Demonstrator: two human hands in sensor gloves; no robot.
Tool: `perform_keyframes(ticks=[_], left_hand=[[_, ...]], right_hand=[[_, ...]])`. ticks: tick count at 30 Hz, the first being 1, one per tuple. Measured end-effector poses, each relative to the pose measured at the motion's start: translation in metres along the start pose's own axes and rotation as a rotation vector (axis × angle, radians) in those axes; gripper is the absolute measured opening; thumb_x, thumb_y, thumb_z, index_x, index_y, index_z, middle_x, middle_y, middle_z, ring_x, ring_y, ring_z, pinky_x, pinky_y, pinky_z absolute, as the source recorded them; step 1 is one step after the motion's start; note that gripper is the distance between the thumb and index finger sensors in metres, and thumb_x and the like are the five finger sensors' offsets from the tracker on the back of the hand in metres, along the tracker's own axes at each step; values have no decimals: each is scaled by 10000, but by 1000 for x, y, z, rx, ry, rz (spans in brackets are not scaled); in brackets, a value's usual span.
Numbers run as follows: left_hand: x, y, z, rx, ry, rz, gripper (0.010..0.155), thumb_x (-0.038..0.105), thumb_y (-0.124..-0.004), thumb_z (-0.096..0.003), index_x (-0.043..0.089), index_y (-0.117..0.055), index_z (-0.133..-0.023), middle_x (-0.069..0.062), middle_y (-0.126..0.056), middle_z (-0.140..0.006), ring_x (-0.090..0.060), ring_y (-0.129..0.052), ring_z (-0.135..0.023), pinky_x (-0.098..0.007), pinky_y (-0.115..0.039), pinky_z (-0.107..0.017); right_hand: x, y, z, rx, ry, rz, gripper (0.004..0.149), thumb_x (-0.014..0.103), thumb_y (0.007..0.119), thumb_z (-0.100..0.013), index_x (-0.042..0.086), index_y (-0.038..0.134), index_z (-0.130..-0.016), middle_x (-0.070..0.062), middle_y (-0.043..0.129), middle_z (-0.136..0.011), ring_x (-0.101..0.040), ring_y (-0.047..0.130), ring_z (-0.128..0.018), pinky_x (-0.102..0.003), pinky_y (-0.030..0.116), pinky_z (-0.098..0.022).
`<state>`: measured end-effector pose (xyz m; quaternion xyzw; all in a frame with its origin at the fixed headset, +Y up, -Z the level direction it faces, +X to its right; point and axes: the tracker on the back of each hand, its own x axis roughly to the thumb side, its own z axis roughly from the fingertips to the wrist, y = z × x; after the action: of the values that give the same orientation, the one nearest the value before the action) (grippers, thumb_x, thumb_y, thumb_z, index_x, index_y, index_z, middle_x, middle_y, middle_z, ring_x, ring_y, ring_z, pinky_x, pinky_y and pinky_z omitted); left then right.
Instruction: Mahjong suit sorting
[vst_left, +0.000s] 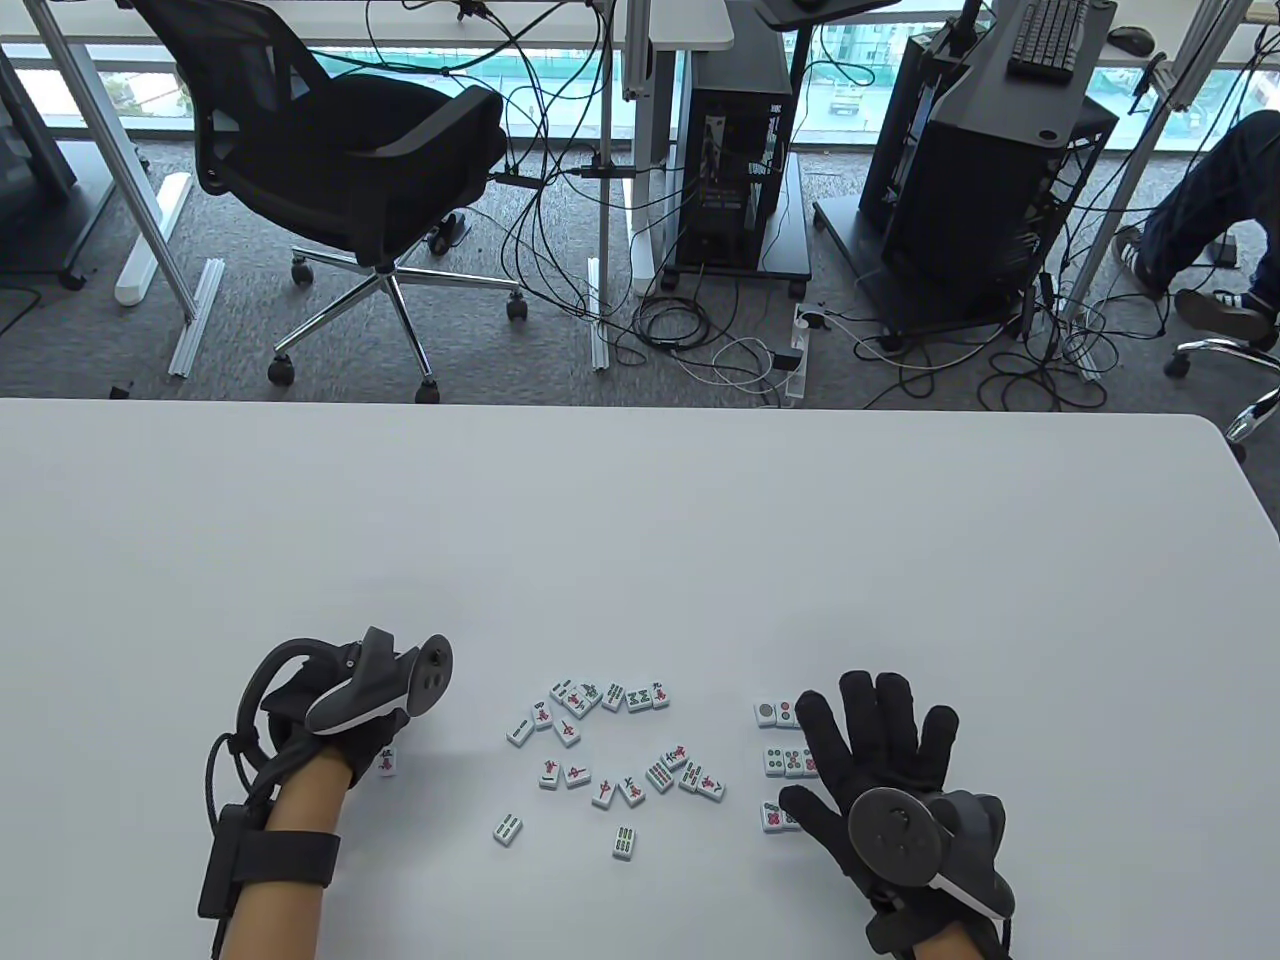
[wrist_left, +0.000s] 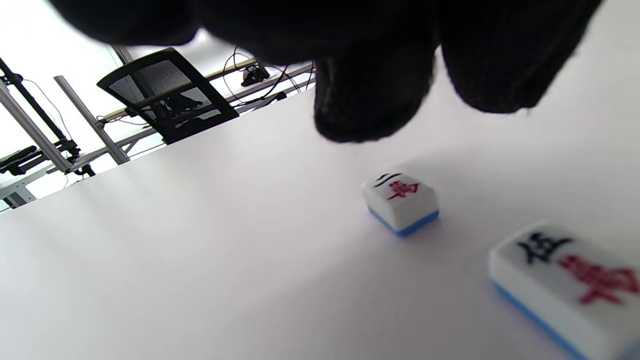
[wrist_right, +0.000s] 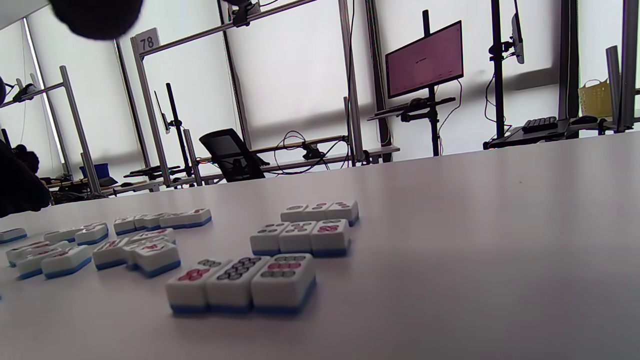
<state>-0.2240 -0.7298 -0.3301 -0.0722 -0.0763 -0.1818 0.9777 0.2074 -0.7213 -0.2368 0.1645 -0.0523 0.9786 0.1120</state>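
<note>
We see a white table (vst_left: 640, 520) with mahjong tiles in the lower part of the table view. Our left hand (vst_left: 340, 710) is at the lower left, knuckles up, above a single tile (vst_left: 387, 762) that shows just beside it. In the left wrist view the fingers (wrist_left: 372, 100) hang curled above the table, a little over a character tile (wrist_left: 401, 201), apart from it and holding nothing. A second character tile (wrist_left: 570, 285) lies at the lower right of that view.

Our right hand (vst_left: 885, 770) is at the lower right of the table view, fingers (vst_left: 875, 715) spread flat and open, resting over three short rows of dot tiles (vst_left: 785, 762). In the right wrist view these rows (wrist_right: 300, 237) lie one behind the other, three tiles each, tiles touching side by side. Nothing is held in this hand.

Between the hands, in the lower middle, lies a loose pile (vst_left: 615, 745) of mixed character and bamboo tiles, some touching, some apart. Two bamboo tiles (vst_left: 508, 828) lie alone below the pile.
</note>
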Motion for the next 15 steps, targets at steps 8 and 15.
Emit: perform_keyframes(ticks=[8, 15], left_hand=[[97, 45, 17, 153, -257, -52, 565, 549, -848, -327, 238, -874, -797, 130, -1015, -403, -35, -923, -84, -332, -866, -196], [169, 53, 17, 110, -415, -26, 580, 575, -843, -320, 221, -889, -777, 125, -1018, -374, -33, -912, -54, -329, -862, -168]], right_hand=[[0, 0, 0, 0, 0, 0, 773, 631, 569, -507, 344, 192, -1118, -87, 43, -1179, -378, -52, -1028, -693, 38, -690], [0, 1, 0, -1, -5, -6, 773, 630, 571, -507, 345, 193, -1118, -86, 43, -1179, -376, -52, -1030, -693, 40, -692]])
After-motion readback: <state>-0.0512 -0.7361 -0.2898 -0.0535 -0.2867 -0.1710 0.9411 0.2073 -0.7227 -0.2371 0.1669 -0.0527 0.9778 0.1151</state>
